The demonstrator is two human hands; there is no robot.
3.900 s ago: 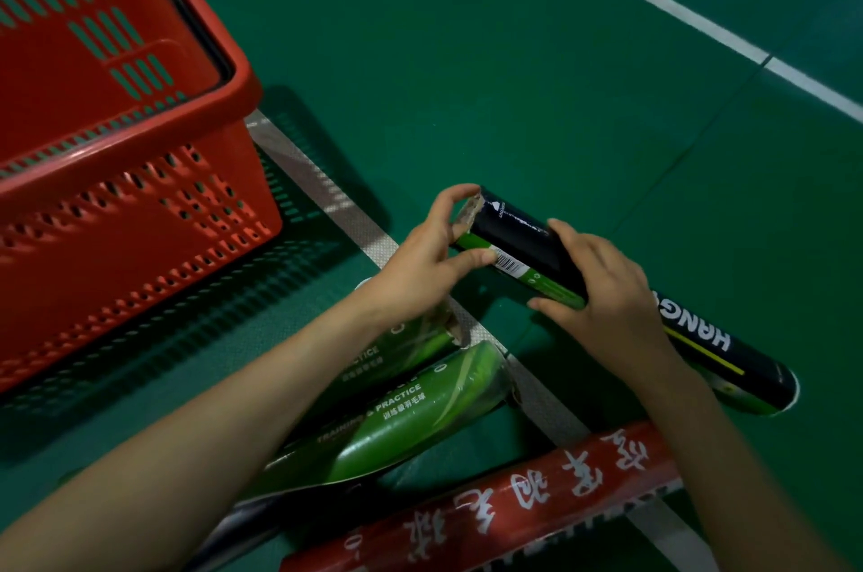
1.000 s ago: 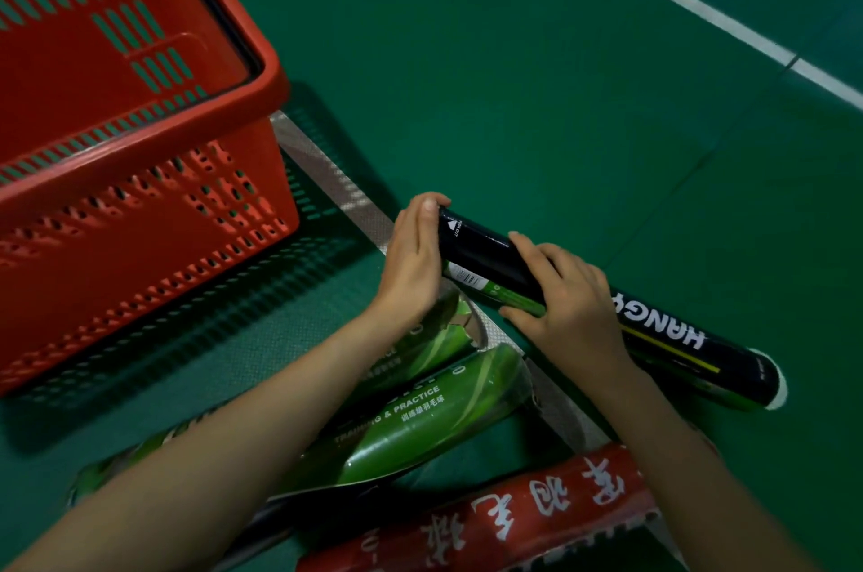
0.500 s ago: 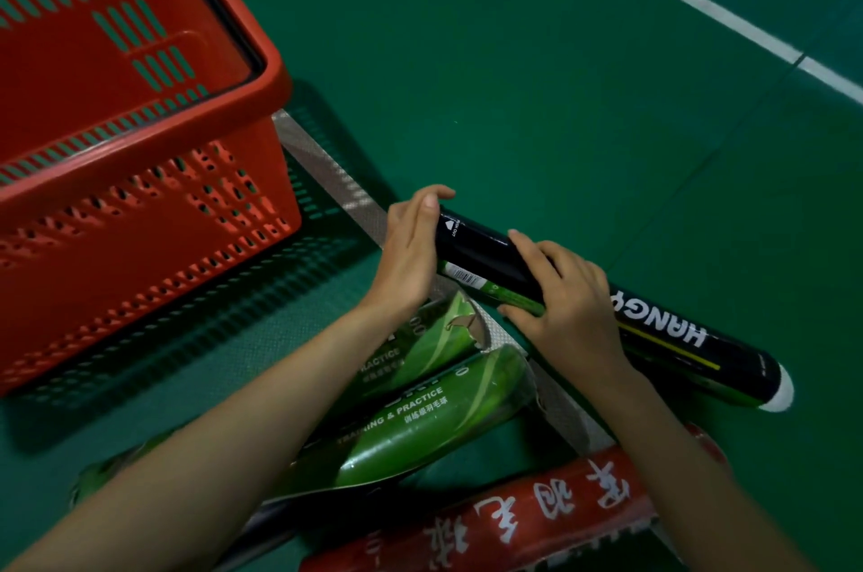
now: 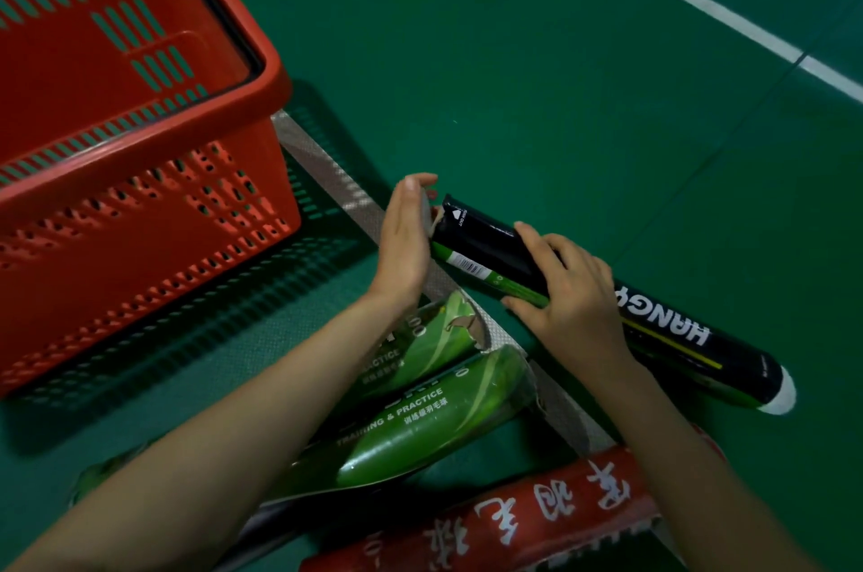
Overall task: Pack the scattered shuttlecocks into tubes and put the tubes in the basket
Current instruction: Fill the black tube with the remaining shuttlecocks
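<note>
A black and green tube (image 4: 663, 328) lies slanted on the green floor, its white cap at the lower right. My right hand (image 4: 569, 291) grips it round the middle. My left hand (image 4: 404, 239) is flat with straight fingers, palm facing the tube's upper open end, where a bit of white shuttlecock (image 4: 434, 216) shows. Two green tubes (image 4: 420, 422) lie under my left forearm, and a red tube (image 4: 504, 520) with white characters lies nearest me. The red basket (image 4: 154, 197) stands at the left, and no tubes show in the part of it that I see.
A grey taped line (image 4: 327, 160) runs diagonally across the floor under the tubes. A white court line (image 4: 700, 1) crosses the upper right corner. Bare green floor lies beyond the tubes.
My left hand has drawn slightly back from the tube's open end, leaving a small gap. The right hand keeps its grip on the tube.
</note>
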